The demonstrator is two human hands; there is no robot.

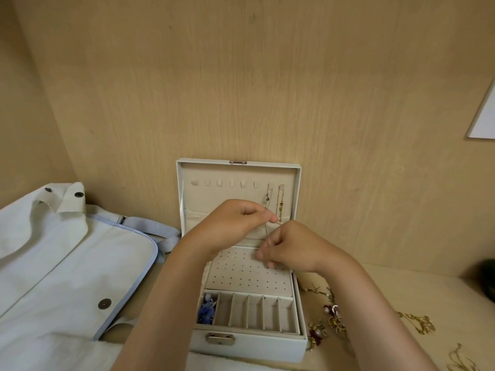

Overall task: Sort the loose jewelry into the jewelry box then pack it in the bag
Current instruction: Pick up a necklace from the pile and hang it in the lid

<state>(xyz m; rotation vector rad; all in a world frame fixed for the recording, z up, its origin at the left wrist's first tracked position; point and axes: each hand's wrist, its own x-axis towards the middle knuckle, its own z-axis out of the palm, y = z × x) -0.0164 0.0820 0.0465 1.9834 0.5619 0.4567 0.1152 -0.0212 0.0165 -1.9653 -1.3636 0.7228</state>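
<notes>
The thin chain (265,231) hanging from the left hand (230,223) is barely discernible (unclear if the right hand (289,250) grips it).

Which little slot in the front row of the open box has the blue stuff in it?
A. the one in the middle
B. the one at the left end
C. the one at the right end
B: the blue jewelry lies in the slot at the left end of the front row of the jewelry box, and the other slots in that row look bare.

Bare forearms (160,303), bare left grip (235,223), right grip (289,247)
</notes>
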